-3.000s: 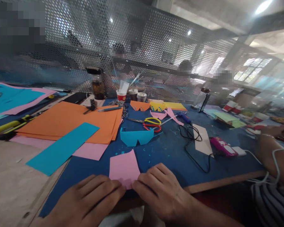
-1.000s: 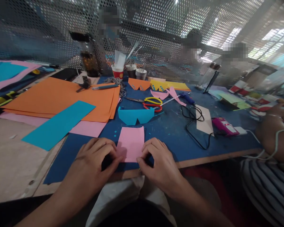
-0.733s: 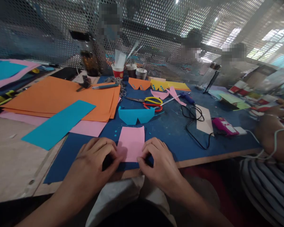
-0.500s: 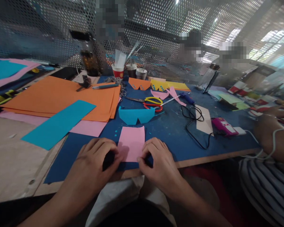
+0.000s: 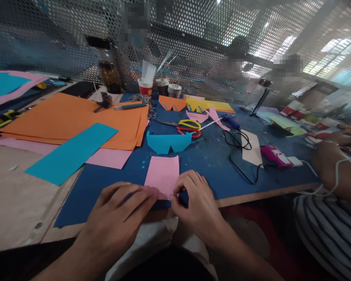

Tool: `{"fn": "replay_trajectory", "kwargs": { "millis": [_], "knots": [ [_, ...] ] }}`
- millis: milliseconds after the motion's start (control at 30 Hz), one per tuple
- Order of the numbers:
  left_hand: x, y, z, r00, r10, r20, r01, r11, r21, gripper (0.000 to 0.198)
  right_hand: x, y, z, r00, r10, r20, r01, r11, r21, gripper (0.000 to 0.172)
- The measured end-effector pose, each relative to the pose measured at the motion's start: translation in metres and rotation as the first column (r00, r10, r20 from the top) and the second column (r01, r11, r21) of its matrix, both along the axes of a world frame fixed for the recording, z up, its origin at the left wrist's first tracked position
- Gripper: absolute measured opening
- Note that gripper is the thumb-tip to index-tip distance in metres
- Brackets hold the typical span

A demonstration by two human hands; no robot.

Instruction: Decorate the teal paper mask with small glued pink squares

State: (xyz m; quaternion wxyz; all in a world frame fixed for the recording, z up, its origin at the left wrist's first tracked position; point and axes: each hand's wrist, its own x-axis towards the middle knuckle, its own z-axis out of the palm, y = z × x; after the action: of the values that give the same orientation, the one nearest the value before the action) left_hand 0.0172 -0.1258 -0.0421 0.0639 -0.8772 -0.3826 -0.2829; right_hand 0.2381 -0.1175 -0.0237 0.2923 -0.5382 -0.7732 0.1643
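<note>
A pink sheet of paper lies near the table's front edge, its far edge slightly curled up. My left hand reaches over its lower left corner, fingers stretched out and resting on the paper; the thumb is hidden. At the lower right corner, my right hand has thumb and index finger pinched on the paper's edge. Just beyond the sheet stands a folded blue paper cutout with a notch, shaped like glasses. Behind it lie scissors with yellow and red handles.
Orange sheets and a blue strip lie to the left. Orange and yellow cutouts stand behind the scissors. On the right are a blue glue gun, its black cord and a magenta box. A co-worker's arm rests far right.
My left hand has turned palm-down and slid right, its fingers straightening over the paper's lower left corner. My right hand keeps its pinch at the right edge.
</note>
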Motion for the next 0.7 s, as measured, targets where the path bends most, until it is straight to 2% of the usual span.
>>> {"fn": "replay_trajectory", "kwargs": {
  "millis": [267,600,700],
  "knots": [
    [0.008,-0.01,0.017,0.996,-0.005,-0.09,0.007,1.0,0.024,0.026,-0.008,-0.005,-0.001,0.999,-0.046,-0.03,0.046,0.999,-0.002,0.015],
    [0.004,-0.01,0.009,0.999,0.014,-0.045,-0.013,1.0,0.01,0.024,-0.023,-0.008,-0.002,0.996,-0.076,-0.035,0.077,0.997,0.009,0.018],
    [0.0,-0.01,0.007,0.994,-0.018,-0.11,0.022,0.999,0.031,0.028,-0.024,-0.008,-0.004,0.996,-0.09,-0.027,0.091,0.996,0.015,0.018]
  ]
}}
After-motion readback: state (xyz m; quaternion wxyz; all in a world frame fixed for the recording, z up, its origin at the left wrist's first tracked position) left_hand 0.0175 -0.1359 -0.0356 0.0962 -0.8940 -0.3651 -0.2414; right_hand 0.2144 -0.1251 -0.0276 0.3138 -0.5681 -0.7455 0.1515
